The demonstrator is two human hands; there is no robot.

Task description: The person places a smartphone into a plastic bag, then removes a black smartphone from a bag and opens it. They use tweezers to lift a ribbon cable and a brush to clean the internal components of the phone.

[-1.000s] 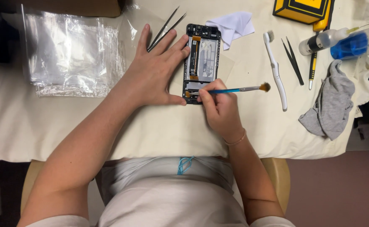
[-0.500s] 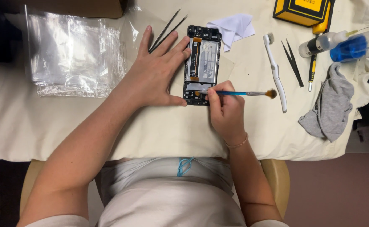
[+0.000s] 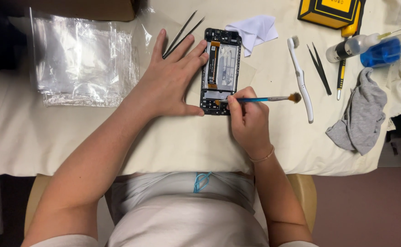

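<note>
While the left hand [image 3: 171, 80] lay flat with fingers spread on the cream cloth-covered table [image 3: 72, 137], its fingertips and thumb pressed against the left edge of the opened black rectangular phone frame [image 3: 222, 71], which sat just above centre. The right hand [image 3: 248, 116] was pinched shut around the thin blue-handled paintbrush [image 3: 260, 99], the handle end down on the frame's lower edge and the brown bristles pointing off toward three o'clock. At eleven o'clock of the phone lay two long dark metal probes [image 3: 184, 32], crossing under the left fingers. At one o'clock sat a crumpled white wipe [image 3: 255, 29]. Out at three o'clock ran a white plastic toothbrush [image 3: 301, 77], then black pointed tweezers [image 3: 319, 68], a yellow-handled screwdriver [image 3: 342, 73], and a crumpled grey cloth [image 3: 360, 119] beyond. Up at two o'clock stood a yellow-and-black box [image 3: 331, 11] and a clear bottle with blue liquid [image 3: 383, 48]. Far at nine o'clock lay a stack of clear plastic bags [image 3: 79, 61].
</note>
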